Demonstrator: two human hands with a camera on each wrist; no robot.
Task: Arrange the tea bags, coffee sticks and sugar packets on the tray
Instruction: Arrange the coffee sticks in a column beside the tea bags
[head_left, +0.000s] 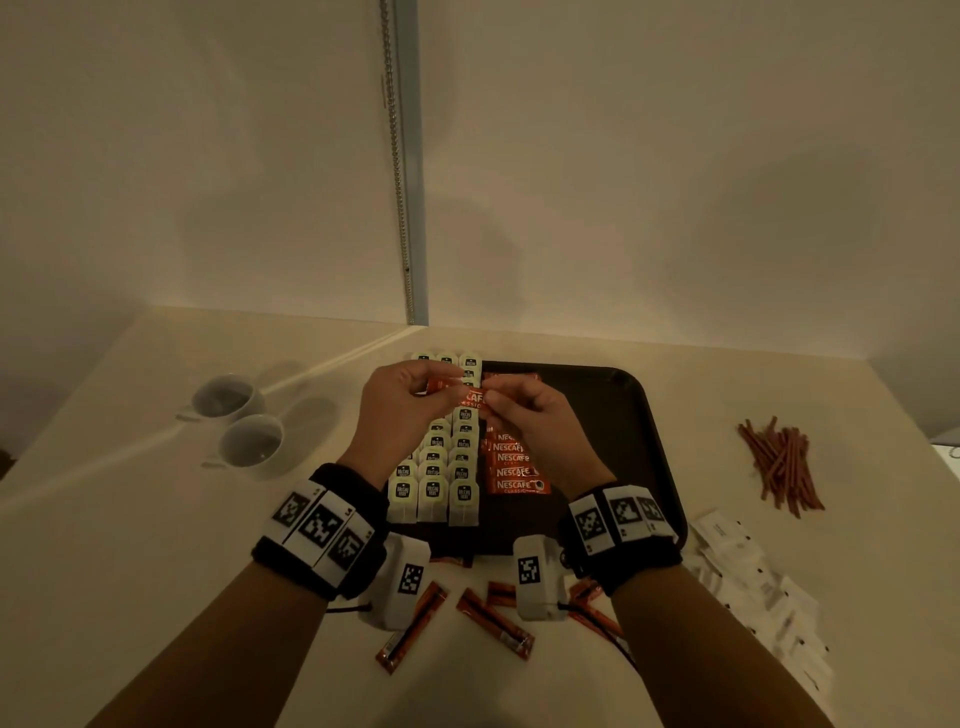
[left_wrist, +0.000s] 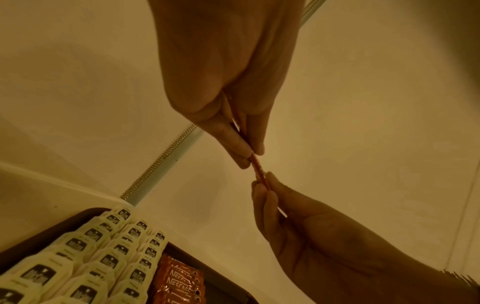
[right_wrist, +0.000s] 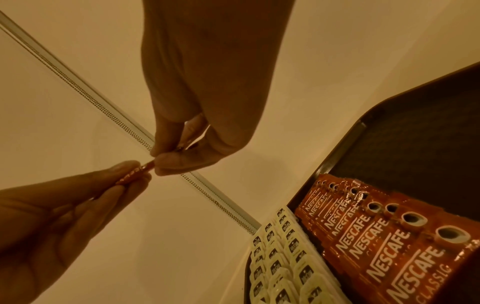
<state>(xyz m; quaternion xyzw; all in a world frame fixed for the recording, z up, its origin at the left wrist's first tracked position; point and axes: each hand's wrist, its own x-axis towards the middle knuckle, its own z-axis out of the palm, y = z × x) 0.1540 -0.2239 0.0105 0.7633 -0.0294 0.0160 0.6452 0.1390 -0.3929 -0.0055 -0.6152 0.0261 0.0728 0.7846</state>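
Note:
Both hands hold one red Nescafe coffee stick (head_left: 464, 397) above the dark tray (head_left: 623, 415). My left hand (head_left: 439, 391) pinches its left end and my right hand (head_left: 492, 404) pinches its right end. The left wrist view shows the stick (left_wrist: 259, 171) edge-on between my left hand (left_wrist: 246, 152) and my right hand (left_wrist: 265, 185). On the tray, tea bags (head_left: 436, 470) lie in three columns beside a row of coffee sticks (head_left: 514, 470). Loose coffee sticks (head_left: 493, 618) lie on the table near me. White sugar packets (head_left: 753, 587) are piled at the right.
Two white cups (head_left: 228, 400) stand on the table left of the tray. A heap of thin brown sticks (head_left: 779, 467) lies at the far right. The right half of the tray is bare. A wall rises behind the table.

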